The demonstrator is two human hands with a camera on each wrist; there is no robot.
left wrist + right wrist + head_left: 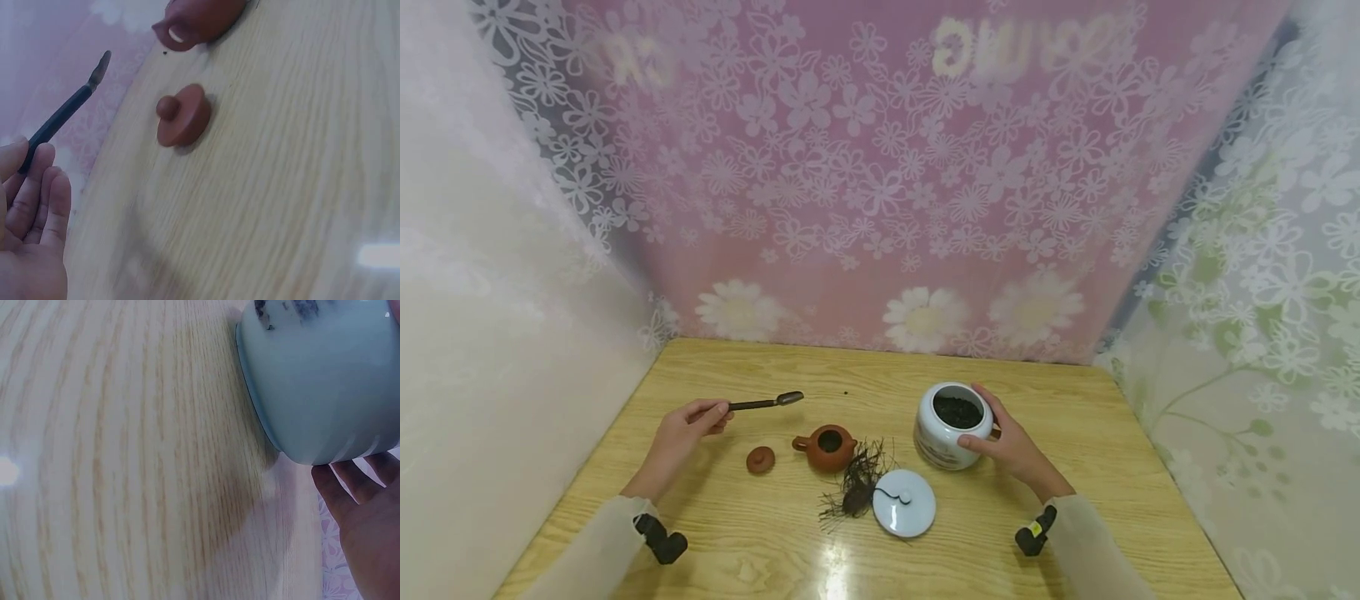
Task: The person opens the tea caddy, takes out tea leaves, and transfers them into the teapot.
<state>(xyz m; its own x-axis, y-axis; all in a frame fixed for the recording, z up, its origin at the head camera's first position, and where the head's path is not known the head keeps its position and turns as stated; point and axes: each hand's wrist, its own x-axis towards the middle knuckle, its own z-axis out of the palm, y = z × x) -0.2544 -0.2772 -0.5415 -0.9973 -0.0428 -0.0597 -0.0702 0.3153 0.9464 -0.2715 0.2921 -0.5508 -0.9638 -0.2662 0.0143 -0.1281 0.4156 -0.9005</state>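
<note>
Left hand (694, 421) pinches a dark scoop (762, 404), right hand (1017, 447) grips the glossy white jar (934, 440). Only the head view shows the jar's dark leaves (957, 411). Open wood-grain table (1093, 417) between jar and right edge; round reddish-brown teapot (829, 457) sits between the hands, knobbed lid (761, 461) beside it.

The pot (830, 461) is red-brown, like the lid (760, 460) left of it. Right of the pot, the white jar (938, 443) has dark marks. Under the pot, the table (752, 542) is streaky yellow. Behind the pot, the wall (880, 192) is pink with pale flowers.
</note>
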